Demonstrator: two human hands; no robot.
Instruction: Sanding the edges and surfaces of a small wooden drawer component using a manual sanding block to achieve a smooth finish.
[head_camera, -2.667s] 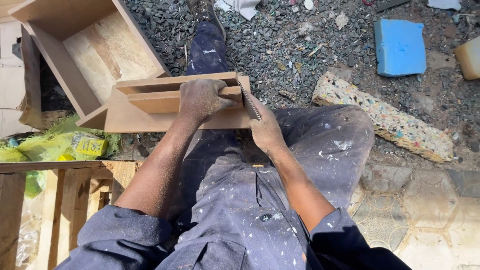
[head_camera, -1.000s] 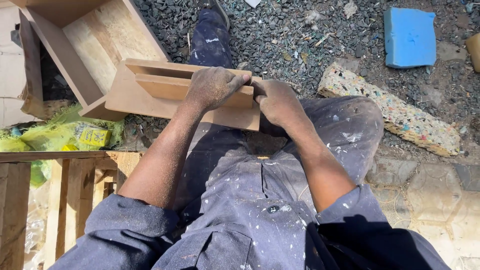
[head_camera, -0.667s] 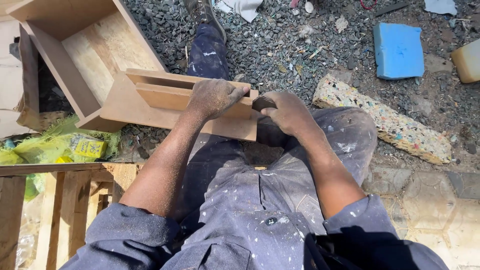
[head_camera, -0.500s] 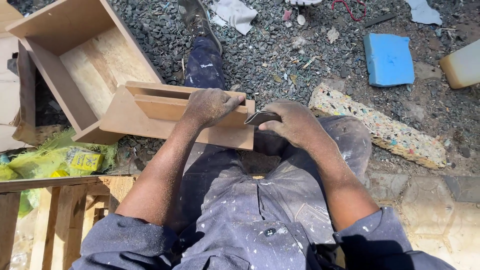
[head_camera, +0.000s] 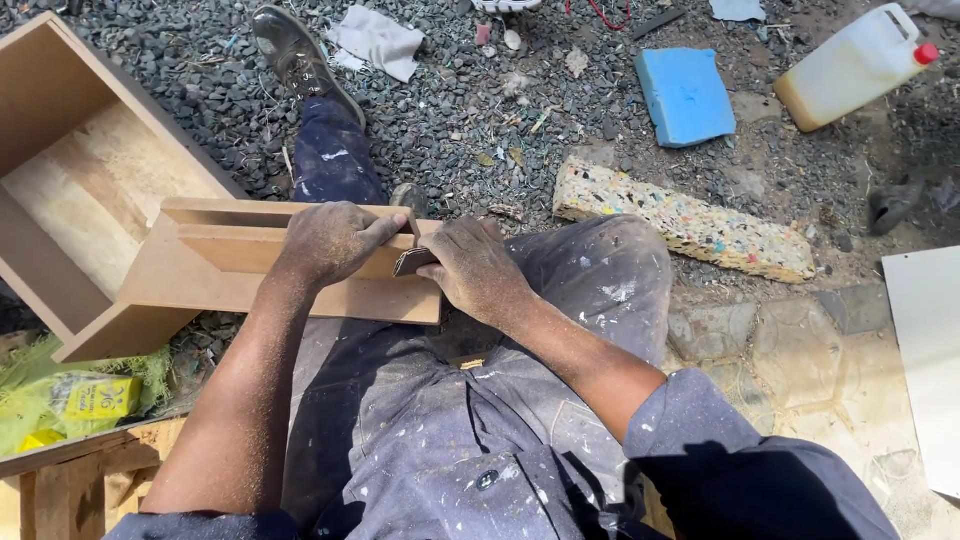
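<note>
A small brown fibreboard piece, a flat panel with raised strips on top, rests across my lap. My left hand clamps down over its upper strips near the right end. My right hand sits at the piece's right end, fingers closed on a folded dark sheet of sandpaper that touches the wood. Both hands and forearms are dusted with sawdust. I am seated, with my left leg stretched out over the gravel.
An open wooden box lies left on the gravel. A speckled foam block, a blue foam pad and a yellowish jug lie right. A white board rests on the tiles; a wooden frame and green-yellow packaging sit lower left.
The view has swung to the right, bringing the jug and white board into sight. My right hand has moved with the sandpaper closer against the end of the piece; my left hand keeps its grip.
</note>
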